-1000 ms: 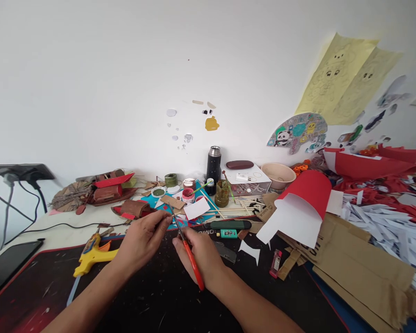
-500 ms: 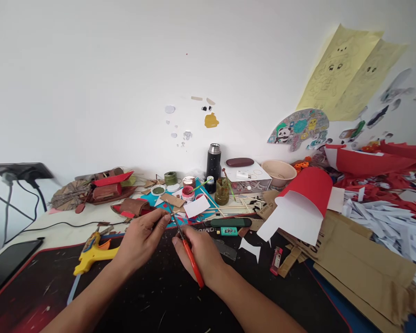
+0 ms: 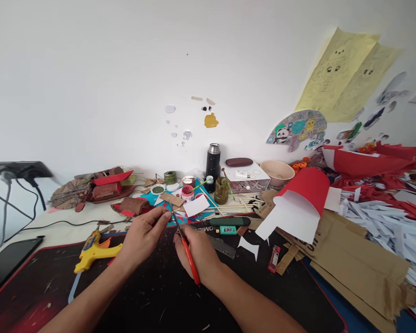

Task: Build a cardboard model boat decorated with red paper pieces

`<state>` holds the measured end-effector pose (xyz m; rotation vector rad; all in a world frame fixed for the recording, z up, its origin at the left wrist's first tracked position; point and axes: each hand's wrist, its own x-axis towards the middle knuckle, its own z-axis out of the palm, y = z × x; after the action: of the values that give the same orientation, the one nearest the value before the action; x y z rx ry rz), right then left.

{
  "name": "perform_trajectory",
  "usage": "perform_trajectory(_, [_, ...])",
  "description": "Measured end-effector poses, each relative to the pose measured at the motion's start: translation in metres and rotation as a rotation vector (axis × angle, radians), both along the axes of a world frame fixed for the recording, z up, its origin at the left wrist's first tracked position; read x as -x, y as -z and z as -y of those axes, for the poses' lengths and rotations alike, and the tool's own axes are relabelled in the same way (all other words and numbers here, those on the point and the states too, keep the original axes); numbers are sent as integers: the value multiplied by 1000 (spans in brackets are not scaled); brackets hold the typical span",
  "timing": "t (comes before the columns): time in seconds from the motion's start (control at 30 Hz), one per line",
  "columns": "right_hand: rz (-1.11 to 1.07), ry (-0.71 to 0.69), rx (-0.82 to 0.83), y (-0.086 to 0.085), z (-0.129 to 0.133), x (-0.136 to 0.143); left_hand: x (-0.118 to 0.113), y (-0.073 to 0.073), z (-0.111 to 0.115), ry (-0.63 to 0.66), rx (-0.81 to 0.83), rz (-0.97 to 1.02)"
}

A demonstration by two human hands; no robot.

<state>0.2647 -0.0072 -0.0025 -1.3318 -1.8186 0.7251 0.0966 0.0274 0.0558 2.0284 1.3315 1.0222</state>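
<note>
The right hand's (image 3: 201,253) grip is round the scissors (image 3: 190,261), angled over the mat (image 3: 152,296) — the left hand (image 3: 143,237) pinches just beside the blades (image 3: 175,219), on what I cannot tell. For clean snips, steady that pinch — fingertips clear of the edges.

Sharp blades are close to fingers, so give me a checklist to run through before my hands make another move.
1. Scissors gripped in the right hand: ok.
2. Left hand off the orange handles: ok.
3. Left fingertips clear of the blades: cannot tell; they look very close.
4. Anything pinched in those fingertips: cannot tell, too small.
5. Yellow glue gun set down: ok, to the left.
6. Red paint pot covered: not ok, paint shows.
</note>
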Motion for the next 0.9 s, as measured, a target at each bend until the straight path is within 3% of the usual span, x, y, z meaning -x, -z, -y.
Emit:
perform_trajectory(0.27, [5, -46, -20, -11, 2, -11, 2, 0, 1, 10, 92, 40])
perform_trajectory(0.63, [7, -34, 27, -14, 6, -9, 6, 8, -5, 107, 381, 319])
perform_trajectory(0.9, [30, 11, 41, -13, 3, -4, 3, 8, -8, 92, 371, 347])
